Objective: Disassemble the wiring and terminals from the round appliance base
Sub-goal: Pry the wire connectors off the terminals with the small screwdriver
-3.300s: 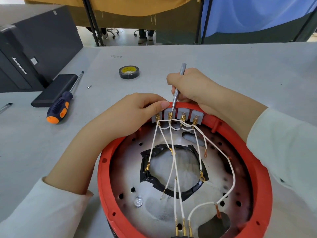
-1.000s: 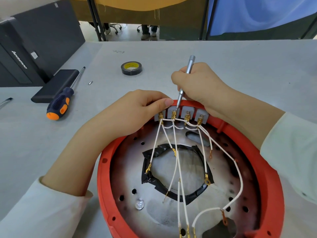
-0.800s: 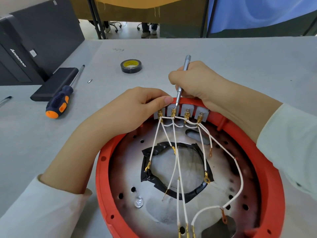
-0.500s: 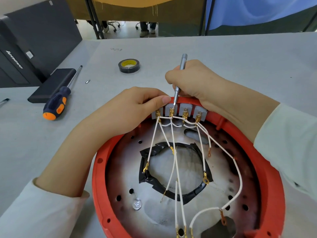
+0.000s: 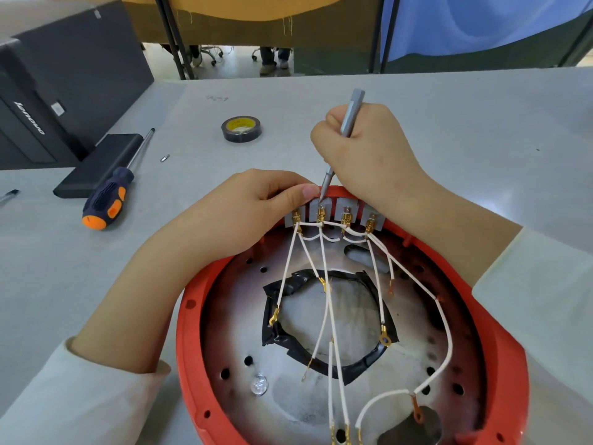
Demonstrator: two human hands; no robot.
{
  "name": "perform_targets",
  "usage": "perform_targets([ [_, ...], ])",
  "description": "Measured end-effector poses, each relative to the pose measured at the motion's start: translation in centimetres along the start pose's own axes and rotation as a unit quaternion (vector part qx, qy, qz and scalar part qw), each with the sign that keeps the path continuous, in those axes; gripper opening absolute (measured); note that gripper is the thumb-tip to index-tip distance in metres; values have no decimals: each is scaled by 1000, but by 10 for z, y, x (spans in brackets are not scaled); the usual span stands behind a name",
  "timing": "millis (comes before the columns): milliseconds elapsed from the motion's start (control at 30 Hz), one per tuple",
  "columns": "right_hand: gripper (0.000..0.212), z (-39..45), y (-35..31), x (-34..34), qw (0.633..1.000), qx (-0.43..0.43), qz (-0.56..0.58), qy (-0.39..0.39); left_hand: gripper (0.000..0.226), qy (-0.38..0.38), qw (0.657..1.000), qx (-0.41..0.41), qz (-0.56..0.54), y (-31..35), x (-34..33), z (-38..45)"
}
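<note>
A round red plastic appliance base (image 5: 192, 342) sits at the near edge of the grey matte tabletop (image 5: 481, 130), its scorched, perforated metal plate ringed with crumpled black tape (image 5: 279, 335). Thin white wires (image 5: 324, 252) with brass ring ends fan out from a row of grey terminal blocks (image 5: 324, 208) at the far rim. The right hand (image 5: 369, 155) is curled round a slim silver screwdriver (image 5: 348, 120), tip on the second block. The left hand (image 5: 244, 210) grips the rim, thumb pressed beside the blocks.
</note>
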State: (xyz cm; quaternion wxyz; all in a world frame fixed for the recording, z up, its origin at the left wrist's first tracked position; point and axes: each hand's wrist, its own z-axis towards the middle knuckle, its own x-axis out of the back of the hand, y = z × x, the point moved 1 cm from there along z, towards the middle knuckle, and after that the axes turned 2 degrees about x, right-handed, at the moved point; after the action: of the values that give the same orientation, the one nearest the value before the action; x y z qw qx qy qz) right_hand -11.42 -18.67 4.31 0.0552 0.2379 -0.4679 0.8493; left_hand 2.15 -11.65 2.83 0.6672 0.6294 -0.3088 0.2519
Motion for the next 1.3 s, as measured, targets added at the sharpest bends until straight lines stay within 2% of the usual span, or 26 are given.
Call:
perform_targets([
  [133,42,0,0,0,1000,-8,-1,-6,23,-1,1000,-3,-1,0,0,0],
  [433,36,9,6,-4,990,-124,11,-68,22,1,1000,-3,7,-2,0,1],
  [867,28,16,7,-8,967,-212,-9,-143,27,-2,1000,-13,16,-3,-2,2],
  [967,29,14,6,-9,972,-187,-26,-139,30,-6,1000,-13,15,-3,-2,2],
  [1167,30,10,5,0,995,-96,5,-39,25,2,1000,-8,7,-2,0,1],
  [1300,27,7,4,-2,998,-57,-1,-38,28,1,1000,-4,7,-2,0,1],
])
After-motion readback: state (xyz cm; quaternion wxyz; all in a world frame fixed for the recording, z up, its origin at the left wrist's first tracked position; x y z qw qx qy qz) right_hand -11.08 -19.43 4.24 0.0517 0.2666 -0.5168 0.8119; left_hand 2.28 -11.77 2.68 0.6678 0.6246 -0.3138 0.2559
